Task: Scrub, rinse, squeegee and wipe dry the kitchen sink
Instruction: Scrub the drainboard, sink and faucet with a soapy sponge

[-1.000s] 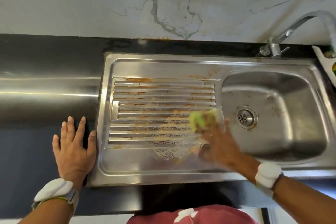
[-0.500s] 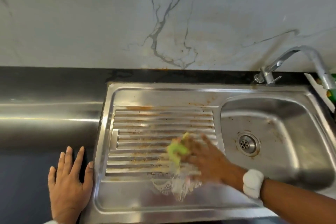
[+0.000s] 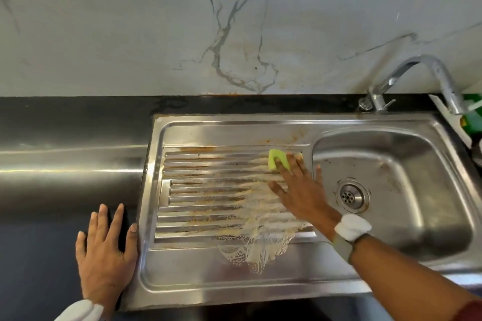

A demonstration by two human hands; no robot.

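A stainless steel sink (image 3: 234, 130) fills the middle of the view, with a ribbed drainboard (image 3: 208, 190) on the left and a basin (image 3: 417, 177) with a drain (image 3: 350, 195) on the right. Rusty orange stains and soapy foam (image 3: 258, 245) cover the ribs. My right hand (image 3: 300, 190) presses a yellow-green sponge (image 3: 276, 160) flat against the drainboard's far right corner, fingers straight and spread. My left hand (image 3: 104, 255) lies flat on the dark counter, its thumb touching the sink's left rim.
A chrome tap (image 3: 417, 73) arches over the basin's far right corner. A white holder and a green object (image 3: 472, 117) sit at the right edge. Black countertop (image 3: 65, 138) stretches left of the sink. A marble-patterned wall (image 3: 234, 21) rises behind.
My right hand has swept the sponge from the drainboard's middle up to its far right corner, leaving more foam on the ribs. The camera has tilted upward. My left hand stays put.
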